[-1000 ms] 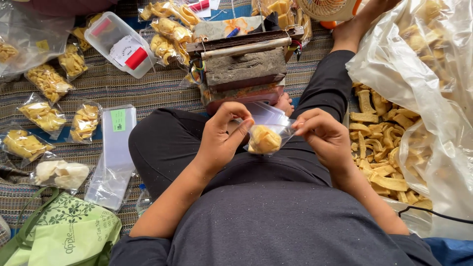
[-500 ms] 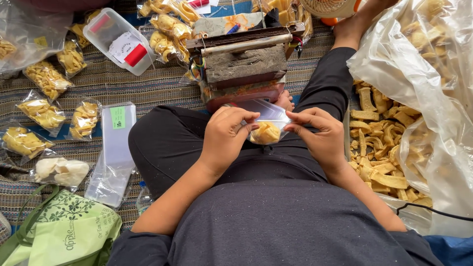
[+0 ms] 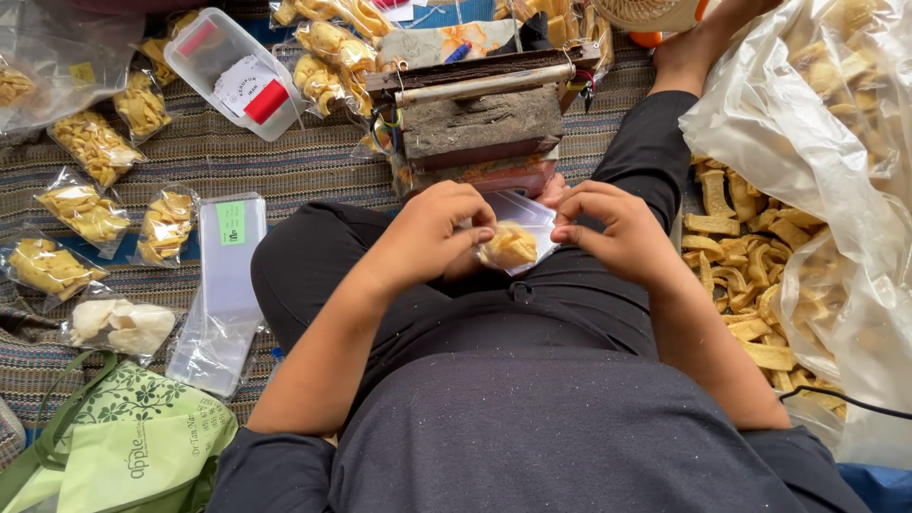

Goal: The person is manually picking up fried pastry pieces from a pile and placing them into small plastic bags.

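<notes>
Both hands closed on one small clear bag (image 3: 513,239) of yellow chips, held over the lap just in front of the heat sealer (image 3: 480,119) on the striped mat (image 3: 285,157). Left hand (image 3: 432,233) pinching the bag's left edge between thumb and fingers; right hand (image 3: 613,228) pinching the right edge, fingers curled in. Chips bunched low in the bag, the empty upper part pointing toward the sealer.

To do this well, by the look of it: keep the chips shaken down to the bottom so the open end lies flat and free of crumbs. Pull the two edges gently apart to take out wrinkles, but not hard enough to stretch the film. Press out spare air before the mouth goes under the sealer bar (image 3: 494,84). Lay the mouth square across the bar, not slanted, or the seam may leak at a corner. Keep fingertips back from the hot strip.

Already packed bags (image 3: 85,209) lying to the left on the mat, near a stack of empty bags (image 3: 223,285). Loose chips in a big plastic sack (image 3: 807,142) to the right, within easy reach for the next fill.
</notes>
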